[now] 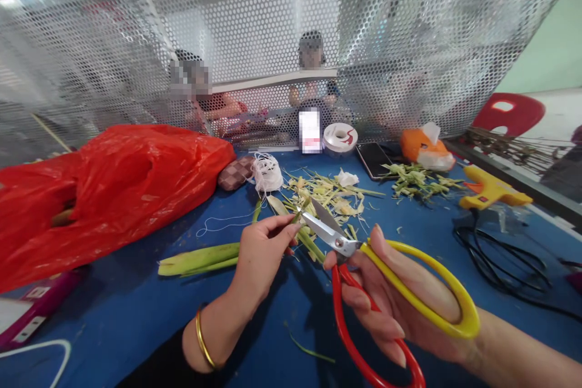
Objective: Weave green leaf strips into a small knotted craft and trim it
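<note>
Scissors [346,247] above blue table [277,339], perforated screen [268,24] behind

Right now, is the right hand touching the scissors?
Touching. The head view shows it plainly: the right hand grips the scissors, its thumb against the yellow handle and its fingers against the red handle.

The left grip [266,251] covers part of the green stalk [197,259], so where it ends cannot be told. The bottom edge clips the red loop of the scissors [345,246]. The red bag [154,176] runs past the left edge, the brown thing [64,216] inside mostly covered. Behind the perforated sheet [254,24], two heads [311,50] are blurred; the upright white panel [310,127] is unreadable.
</note>
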Available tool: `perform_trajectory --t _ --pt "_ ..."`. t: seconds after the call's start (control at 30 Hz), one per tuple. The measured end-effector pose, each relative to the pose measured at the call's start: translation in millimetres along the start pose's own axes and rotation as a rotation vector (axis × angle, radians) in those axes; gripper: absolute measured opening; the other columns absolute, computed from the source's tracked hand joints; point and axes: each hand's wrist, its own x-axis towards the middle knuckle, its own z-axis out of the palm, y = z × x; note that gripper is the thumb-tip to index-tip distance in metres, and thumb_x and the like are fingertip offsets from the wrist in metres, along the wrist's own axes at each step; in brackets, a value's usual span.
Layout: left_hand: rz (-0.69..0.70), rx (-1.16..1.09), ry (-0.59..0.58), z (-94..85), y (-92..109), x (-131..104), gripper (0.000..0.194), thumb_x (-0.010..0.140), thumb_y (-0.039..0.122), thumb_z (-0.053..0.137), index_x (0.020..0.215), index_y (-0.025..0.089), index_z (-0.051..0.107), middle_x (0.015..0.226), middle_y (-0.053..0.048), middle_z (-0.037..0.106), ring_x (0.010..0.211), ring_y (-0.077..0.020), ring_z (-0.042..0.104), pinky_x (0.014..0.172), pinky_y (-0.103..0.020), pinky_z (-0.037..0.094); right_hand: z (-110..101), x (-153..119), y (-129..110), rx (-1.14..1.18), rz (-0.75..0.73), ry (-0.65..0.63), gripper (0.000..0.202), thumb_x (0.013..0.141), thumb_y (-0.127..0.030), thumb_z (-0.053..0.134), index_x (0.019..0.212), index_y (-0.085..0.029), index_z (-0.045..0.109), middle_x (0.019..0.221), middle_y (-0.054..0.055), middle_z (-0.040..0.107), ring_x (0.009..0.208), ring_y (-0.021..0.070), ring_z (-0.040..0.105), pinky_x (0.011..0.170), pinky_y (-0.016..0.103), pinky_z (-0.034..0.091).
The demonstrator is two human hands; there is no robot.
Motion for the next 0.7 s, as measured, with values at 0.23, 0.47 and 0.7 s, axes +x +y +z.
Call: perform_trajectory --t 0.23,0.47,0.7 --pt "-0.004 -0.048 0.006 0.0 3.0 -1.1 0.028 0.072 0.026 0.074 0.096 0.013 0.074 0.064 -0.001 0.066 0.054 -0.0099 0.056 0.049 -0.021 0.046 -1.8 -0.8 1.0 -0.036 0.0 0.038 0.061 0.096 -0.065 0.021 0.105 -0.019 0.06 0.072 0.0 0.054 0.043 0.0057 0.046 0.043 0.021 0.053" --pt "0.006 -0.188 0.04 -3.0 3.2 4.0 0.038 0.071 0.026 0.075 0.104 0.013 0.062 0.07 -0.001 0.066 0.056 -0.0104 0.058 0.047 -0.02 0.046 -2.1 -2.4 4.4 -0.074 0.018 -0.008 0.073 0.083 -0.08 0.028 0.109 -0.02 0.06 0.075 0.002 0.055 0.049 0.0077 0.049 0.049 0.022 0.051" --pt "0.05 -0.115 0.053 -1.6 3.8 4.0 0.031 0.072 0.023 0.073 0.099 0.015 0.061 0.07 0.001 0.064 0.056 -0.0093 0.057 0.047 -0.019 0.046 1.3 -5.1 3.6 -0.095 0.041 -0.029 0.079 0.083 -0.082 0.019 0.108 -0.019 0.06 0.074 0.002 0.053 0.047 0.0075 0.047 0.047 0.022 0.048"
